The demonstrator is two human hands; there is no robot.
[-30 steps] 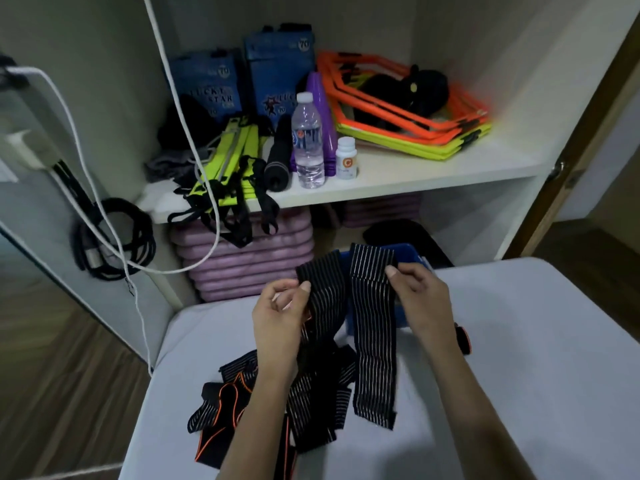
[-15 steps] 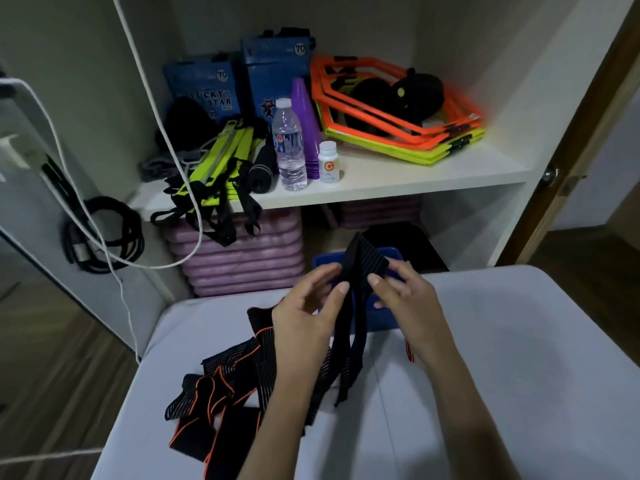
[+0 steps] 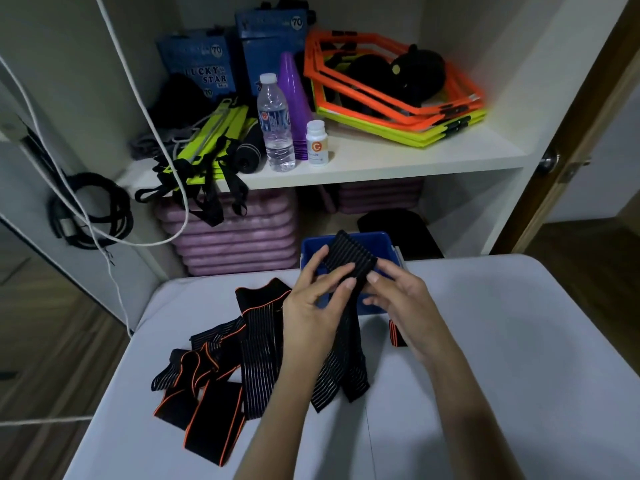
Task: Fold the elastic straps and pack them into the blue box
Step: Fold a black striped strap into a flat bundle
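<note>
White tabletop (image 3: pixel 485 358) fills the near ground, and every place below is given from it. On its left part lies a loose heap of spare straps (image 3: pixel 221 362), black with thin pale stripes and orange edging, some folded over one another. Above the middle of the table both hands meet on one black elastic strap (image 3: pixel 349 258). The left hand (image 3: pixel 311 306) pinches the strap's upper, folded part between thumb and curled fingers; the right hand (image 3: pixel 405 299) grips the same fold from the other side, its thumb laid on the striped cloth. The strap's long tail hangs down between the forearms and its lower end rests on the table. Just behind the hands, at the table's far edge, stands the blue box (image 3: pixel 377 242), open at the top; the folded end of the strap is held over its rim. Beyond the table stands a white shelf (image 3: pixel 398 164) with a water bottle (image 3: pixel 275 126), a small white jar (image 3: pixel 317 142), purple cones (image 3: pixel 292 84) and orange and yellow hexagon frames (image 3: pixel 398 95). Under the shelf sit stacked pink mats (image 3: pixel 235 237).
</note>
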